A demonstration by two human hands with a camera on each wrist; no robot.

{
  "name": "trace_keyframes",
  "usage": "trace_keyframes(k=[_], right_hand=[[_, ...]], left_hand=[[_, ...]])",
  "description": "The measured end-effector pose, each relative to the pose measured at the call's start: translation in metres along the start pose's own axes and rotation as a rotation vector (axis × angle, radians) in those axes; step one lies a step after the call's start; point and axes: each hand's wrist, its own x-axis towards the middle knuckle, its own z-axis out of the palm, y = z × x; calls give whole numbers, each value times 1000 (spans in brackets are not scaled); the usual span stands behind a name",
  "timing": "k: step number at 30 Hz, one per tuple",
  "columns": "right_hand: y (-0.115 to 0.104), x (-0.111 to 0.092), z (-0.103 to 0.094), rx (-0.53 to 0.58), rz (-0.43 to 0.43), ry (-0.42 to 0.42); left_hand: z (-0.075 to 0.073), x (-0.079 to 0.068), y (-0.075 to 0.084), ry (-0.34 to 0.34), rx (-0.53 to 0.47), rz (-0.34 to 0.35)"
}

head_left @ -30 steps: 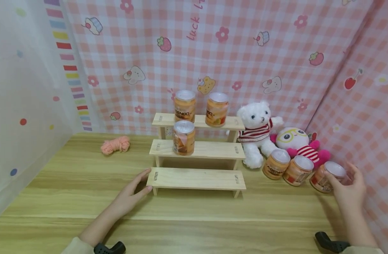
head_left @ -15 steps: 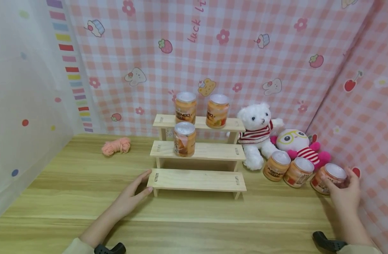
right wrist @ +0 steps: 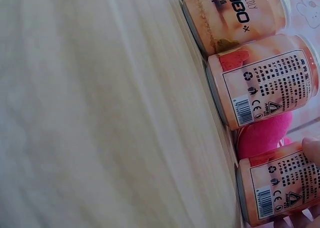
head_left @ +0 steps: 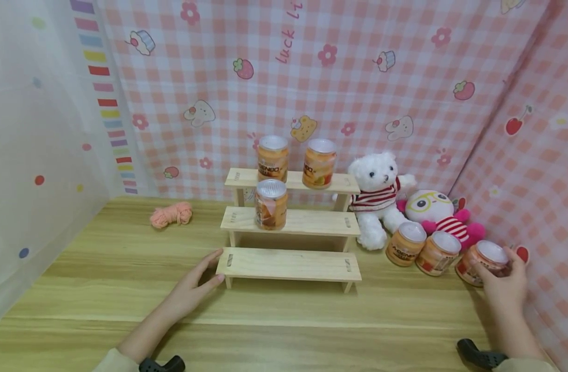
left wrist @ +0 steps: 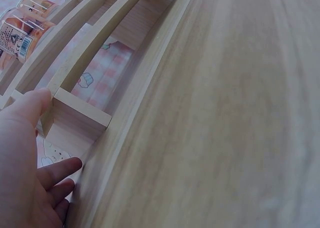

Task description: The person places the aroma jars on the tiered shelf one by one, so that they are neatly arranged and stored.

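At the far right, my right hand (head_left: 506, 287) grips an orange can (head_left: 480, 263) with a pale lid. My thumb (right wrist: 311, 149) lies on its label and my fingers reach round its far side. The can stands upright on the table, a small gap from two like cans (head_left: 405, 245). My left hand (head_left: 189, 289) rests against the left end of the three-tier wooden shelf (head_left: 288, 264), thumb at the front corner of the lowest board and fingers extended behind it. Two cans (head_left: 319, 164) stand on the top board and one can (head_left: 271, 205) on the middle board.
A white teddy bear (head_left: 374, 199) sits right of the shelf, with a pink plush toy (head_left: 428, 204) behind the cans. Peach yarn (head_left: 171, 215) lies at the back left of the wooden table (head_left: 284, 330). Checked cloth (head_left: 172, 67) hangs behind and at the right.
My right hand has moved in slightly leftward and closed its fingers and thumb round the rightmost can. The left hand stays at the shelf's end. The whole view has shifted a little.
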Motion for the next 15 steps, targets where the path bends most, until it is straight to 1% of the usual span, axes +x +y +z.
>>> trace_keyframes(k=[7,11,15], right_hand=[[0,0,-1,-28,9,20],[-2,-2,-2,-14,17,17],[-5,-5,-3,-7,4,12]], left_hand=[[1,0,0,4,0,-3],[0,1,-2,2,3,-10],[0,1,-3,0,-3,-19]])
